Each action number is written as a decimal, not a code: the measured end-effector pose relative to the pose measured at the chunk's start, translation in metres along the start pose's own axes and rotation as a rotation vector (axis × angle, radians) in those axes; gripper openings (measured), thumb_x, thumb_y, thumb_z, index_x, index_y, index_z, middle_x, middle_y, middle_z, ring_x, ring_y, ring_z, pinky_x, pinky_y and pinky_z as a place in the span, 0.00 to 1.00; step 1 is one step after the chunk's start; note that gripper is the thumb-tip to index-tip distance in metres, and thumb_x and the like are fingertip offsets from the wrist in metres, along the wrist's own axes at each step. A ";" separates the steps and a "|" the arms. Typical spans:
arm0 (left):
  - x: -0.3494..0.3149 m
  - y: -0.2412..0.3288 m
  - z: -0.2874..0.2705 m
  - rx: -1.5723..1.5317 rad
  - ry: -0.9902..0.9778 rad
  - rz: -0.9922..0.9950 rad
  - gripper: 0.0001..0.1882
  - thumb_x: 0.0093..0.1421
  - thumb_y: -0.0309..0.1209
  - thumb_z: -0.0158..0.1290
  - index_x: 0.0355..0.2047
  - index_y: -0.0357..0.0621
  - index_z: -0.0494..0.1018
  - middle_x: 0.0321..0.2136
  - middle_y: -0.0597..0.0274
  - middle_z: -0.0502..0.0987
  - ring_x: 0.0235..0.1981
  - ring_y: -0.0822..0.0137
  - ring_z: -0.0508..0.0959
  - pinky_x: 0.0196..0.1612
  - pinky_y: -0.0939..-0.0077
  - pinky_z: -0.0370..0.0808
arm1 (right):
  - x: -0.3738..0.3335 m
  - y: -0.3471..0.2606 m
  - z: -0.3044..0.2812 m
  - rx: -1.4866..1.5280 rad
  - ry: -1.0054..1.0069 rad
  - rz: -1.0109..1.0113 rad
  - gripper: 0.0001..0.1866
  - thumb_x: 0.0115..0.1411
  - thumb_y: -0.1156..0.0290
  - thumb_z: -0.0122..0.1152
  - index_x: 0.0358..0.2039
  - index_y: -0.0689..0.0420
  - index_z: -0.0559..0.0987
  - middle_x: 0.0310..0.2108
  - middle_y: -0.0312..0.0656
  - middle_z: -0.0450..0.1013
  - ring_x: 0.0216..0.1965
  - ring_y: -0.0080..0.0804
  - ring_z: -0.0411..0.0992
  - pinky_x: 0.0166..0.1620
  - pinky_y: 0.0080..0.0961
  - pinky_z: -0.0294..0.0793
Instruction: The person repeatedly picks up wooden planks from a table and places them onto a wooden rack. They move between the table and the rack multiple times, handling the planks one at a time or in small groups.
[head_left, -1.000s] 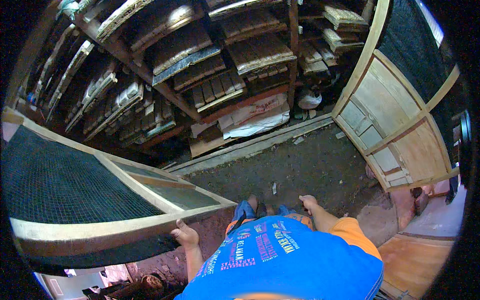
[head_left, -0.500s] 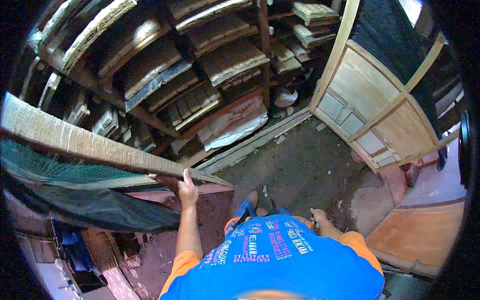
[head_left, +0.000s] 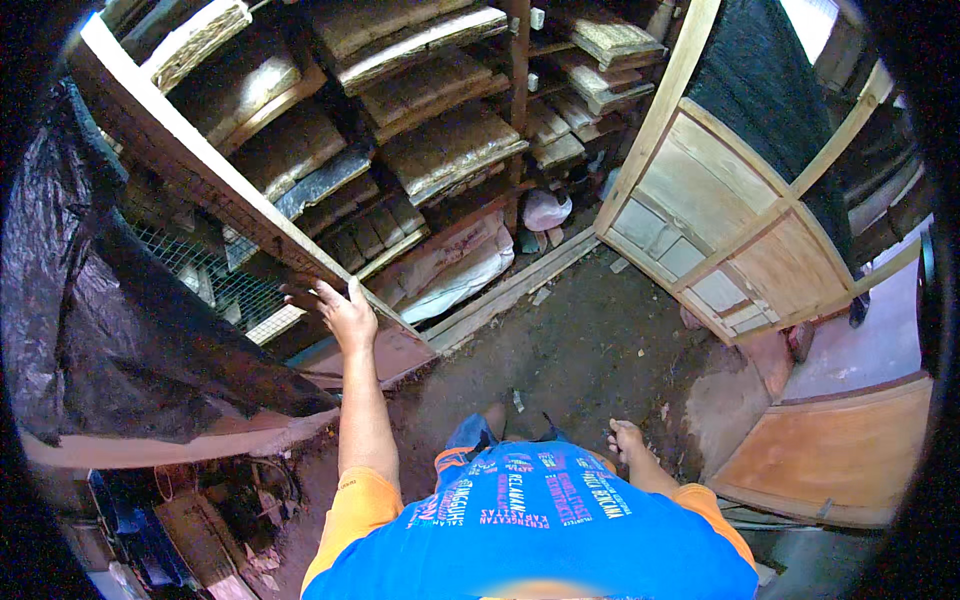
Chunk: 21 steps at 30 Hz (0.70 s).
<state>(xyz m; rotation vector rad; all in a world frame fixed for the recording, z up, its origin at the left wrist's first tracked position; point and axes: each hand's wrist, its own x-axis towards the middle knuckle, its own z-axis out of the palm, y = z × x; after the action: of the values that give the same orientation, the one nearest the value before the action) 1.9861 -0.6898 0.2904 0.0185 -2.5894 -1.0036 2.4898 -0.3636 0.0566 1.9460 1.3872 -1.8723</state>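
Observation:
A wooden-framed door (head_left: 250, 215), with wire mesh (head_left: 200, 270) and a black plastic sheet (head_left: 90, 310) on it, stands at the left. Against its free edge rests my left hand (head_left: 350, 322), arm stretched forward. The fingers are spread out over the mesh side, and the thumb points up along the frame. My right hand (head_left: 625, 440) hangs low beside my body, over the dirt floor. Its fingers are curled in, and nothing shows in them.
Beyond the door, wooden shelves (head_left: 450, 150) carry stacked boards. A whitish sack (head_left: 470, 270) lies at their foot, behind a wooden sill (head_left: 510, 285). On the right stands a wood-framed panel (head_left: 730, 220) with black sheeting (head_left: 770, 90). An orange-brown board (head_left: 830, 450) is nearer me.
The door has swung, its mesh and black sheet now facing me more. My left hand has moved slightly left and up with its edge, fingers more spread. My right hand stays low and curled.

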 end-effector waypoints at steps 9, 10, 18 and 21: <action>0.068 -0.010 0.037 0.005 -0.016 -0.066 0.54 0.61 0.51 0.54 0.71 0.39 0.31 0.69 0.27 0.34 0.71 0.32 0.35 0.68 0.36 0.33 | -0.024 0.016 0.005 -0.003 0.036 0.110 0.17 0.64 0.59 0.61 0.48 0.56 0.76 0.30 0.35 0.72 0.27 0.25 0.67 0.24 0.25 0.66; 0.071 -0.010 0.039 -0.004 -0.003 -0.057 0.54 0.61 0.51 0.54 0.71 0.39 0.31 0.69 0.27 0.33 0.71 0.33 0.34 0.68 0.36 0.33 | -0.026 0.017 0.004 -0.010 0.055 0.130 0.17 0.64 0.59 0.61 0.47 0.56 0.76 0.30 0.35 0.72 0.27 0.25 0.67 0.24 0.25 0.66; 0.077 -0.003 0.044 0.172 0.017 -0.132 0.55 0.62 0.57 0.50 0.71 0.39 0.30 0.67 0.23 0.43 0.69 0.30 0.43 0.68 0.36 0.36 | -0.019 0.003 0.015 -0.042 0.048 0.086 0.15 0.64 0.59 0.62 0.44 0.56 0.75 0.23 0.36 0.70 0.18 0.24 0.65 0.16 0.22 0.60; 0.080 -0.002 0.047 0.074 0.030 -0.126 0.57 0.60 0.56 0.52 0.71 0.38 0.29 0.66 0.21 0.42 0.69 0.28 0.44 0.67 0.34 0.32 | -0.010 -0.010 0.017 -0.126 0.030 0.088 0.17 0.63 0.56 0.61 0.45 0.54 0.76 0.25 0.35 0.71 0.20 0.25 0.67 0.18 0.25 0.63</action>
<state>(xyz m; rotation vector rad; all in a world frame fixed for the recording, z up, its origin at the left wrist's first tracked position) 1.8955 -0.6720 0.2835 0.2172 -2.6242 -0.9415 2.4718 -0.3735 0.0656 1.9481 1.3677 -1.6823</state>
